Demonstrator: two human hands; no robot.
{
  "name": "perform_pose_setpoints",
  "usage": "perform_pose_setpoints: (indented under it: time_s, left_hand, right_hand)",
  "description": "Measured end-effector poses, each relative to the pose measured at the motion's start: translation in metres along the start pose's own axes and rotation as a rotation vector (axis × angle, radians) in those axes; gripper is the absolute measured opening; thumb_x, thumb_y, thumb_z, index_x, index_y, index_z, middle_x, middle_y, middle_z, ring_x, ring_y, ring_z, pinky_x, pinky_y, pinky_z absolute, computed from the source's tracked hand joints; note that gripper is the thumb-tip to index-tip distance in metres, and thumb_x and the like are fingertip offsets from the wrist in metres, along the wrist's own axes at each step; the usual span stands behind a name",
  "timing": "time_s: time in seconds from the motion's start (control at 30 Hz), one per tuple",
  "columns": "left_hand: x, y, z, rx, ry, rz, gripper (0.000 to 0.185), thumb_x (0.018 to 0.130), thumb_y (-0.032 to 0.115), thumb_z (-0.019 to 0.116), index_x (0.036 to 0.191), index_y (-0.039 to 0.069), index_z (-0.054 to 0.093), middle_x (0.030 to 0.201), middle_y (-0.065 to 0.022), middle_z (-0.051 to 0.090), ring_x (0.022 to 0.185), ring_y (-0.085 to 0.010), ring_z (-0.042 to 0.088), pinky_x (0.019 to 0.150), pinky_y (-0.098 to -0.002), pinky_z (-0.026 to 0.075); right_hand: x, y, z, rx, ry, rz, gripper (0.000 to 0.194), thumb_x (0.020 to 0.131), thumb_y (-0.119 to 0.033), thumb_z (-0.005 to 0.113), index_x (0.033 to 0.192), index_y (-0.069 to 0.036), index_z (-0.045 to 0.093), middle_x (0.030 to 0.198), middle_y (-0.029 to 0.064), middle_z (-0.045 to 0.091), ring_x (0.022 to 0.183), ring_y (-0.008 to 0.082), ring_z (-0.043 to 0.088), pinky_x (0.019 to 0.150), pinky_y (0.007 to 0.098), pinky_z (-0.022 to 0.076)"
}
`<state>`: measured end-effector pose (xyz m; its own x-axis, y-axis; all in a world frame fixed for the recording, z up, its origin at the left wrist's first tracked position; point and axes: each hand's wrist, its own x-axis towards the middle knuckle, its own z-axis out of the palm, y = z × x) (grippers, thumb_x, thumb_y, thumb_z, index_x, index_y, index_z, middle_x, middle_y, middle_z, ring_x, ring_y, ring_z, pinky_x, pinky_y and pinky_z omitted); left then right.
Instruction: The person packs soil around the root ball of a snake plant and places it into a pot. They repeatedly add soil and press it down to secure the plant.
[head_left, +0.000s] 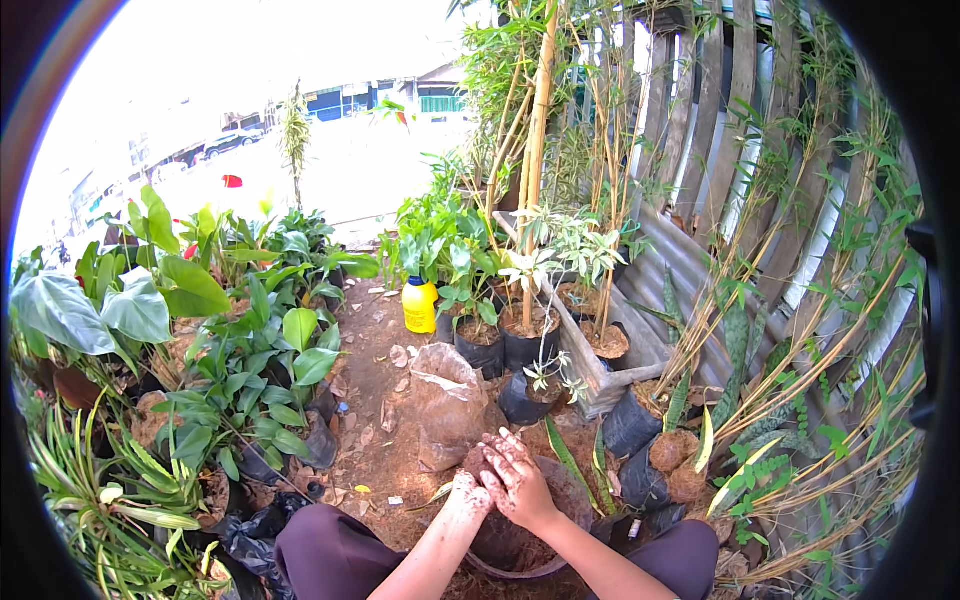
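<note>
Soil-smeared, my left hand (470, 487) and my right hand (517, 480) meet in front of me, cupped together around a brown clump of potting soil (477, 459). The right fingers lie across the clump, and much of the left hand is hidden behind them. Below both hands is a round, dark basin (581, 499) with brown soil inside, between my knees. Just beyond the hands, a clear plastic bag (450, 405) of brown material stands on the ground.
Bagged leafy plants (262, 375) crowd the left side. Ahead stand a yellow bottle (419, 306), black grow bags (480, 351) and a grey trough (600, 382). Coconut husks (673, 450) and a grow bag (634, 420) sit to the right, near thin bamboo stems (795, 375) and a wooden fence (724, 112).
</note>
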<state>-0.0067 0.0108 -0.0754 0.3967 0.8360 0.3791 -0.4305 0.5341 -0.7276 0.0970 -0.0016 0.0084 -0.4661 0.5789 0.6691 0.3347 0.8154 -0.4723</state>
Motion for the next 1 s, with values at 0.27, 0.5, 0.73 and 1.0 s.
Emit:
perform_pose_setpoints:
  time_s: [0.27,0.5,0.73,1.0]
  left_hand:
    - [0.015,-0.033,0.026,0.719,0.457,0.409,0.038,0.098,0.024,0.032,0.116,0.003,0.058,0.112,-0.0146,0.063,0.101,-0.0293,0.062,0.089,-0.0443,0.053]
    - [0.018,-0.044,0.021,0.657,0.333,0.384,0.042,0.099,0.024,0.027,0.125,0.001,0.052,0.125,-0.0160,0.056,0.112,-0.0289,0.058,0.099,-0.0460,0.046]
    - [0.011,-0.020,0.026,0.737,0.567,0.554,0.040,0.099,0.024,0.031,0.121,0.004,0.057,0.122,-0.0147,0.060,0.111,-0.0290,0.059,0.099,-0.0494,0.045]
    - [0.011,-0.021,0.027,0.721,0.633,0.645,0.038,0.097,0.029,0.038,0.118,0.004,0.058,0.118,-0.0160,0.061,0.107,-0.0320,0.059,0.093,-0.0515,0.048]
  right_hand:
    - [0.011,0.012,-0.025,0.389,0.079,0.354,0.014,0.091,-0.005,0.053,0.099,0.003,0.061,0.104,0.0165,0.065,0.099,0.0306,0.062,0.090,0.0355,0.0455]
    - [0.004,0.010,-0.031,-0.008,0.122,-0.043,0.030,0.091,-0.010,0.049,0.115,0.004,0.057,0.124,0.0227,0.055,0.122,0.0365,0.049,0.103,0.0418,0.0364]
    - [-0.006,0.012,-0.031,0.031,-0.061,-0.074,0.047,0.093,-0.021,0.048,0.133,0.004,0.045,0.140,0.0203,0.043,0.134,0.0375,0.035,0.109,0.0445,0.0295]
    - [-0.016,0.013,-0.030,0.050,-0.116,-0.091,0.049,0.092,-0.022,0.050,0.134,0.003,0.045,0.141,0.0211,0.041,0.135,0.0370,0.035,0.110,0.0468,0.0280]
